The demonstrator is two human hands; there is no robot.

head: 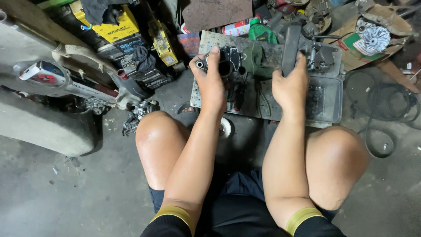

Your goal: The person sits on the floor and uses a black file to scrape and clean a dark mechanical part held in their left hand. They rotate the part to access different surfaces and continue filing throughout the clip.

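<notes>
A small repair workshop for engines or motorcycles, seen from a person seated low over a stained concrete floor. Landmark: the grimy metal work board, which carries oily machine parts. Left of it stand stacked vehicle batteries; right of it lie a loose rubber belt and a finned metal rotor on cardboard.

Oil-stained concrete floor carries everything. Flat grey metal plate lies on it, with a clear plastic tray at its right end. Stacked batteries upper left, a coiled black cable right, torn cardboard behind, possibly a small carburettor.
</notes>
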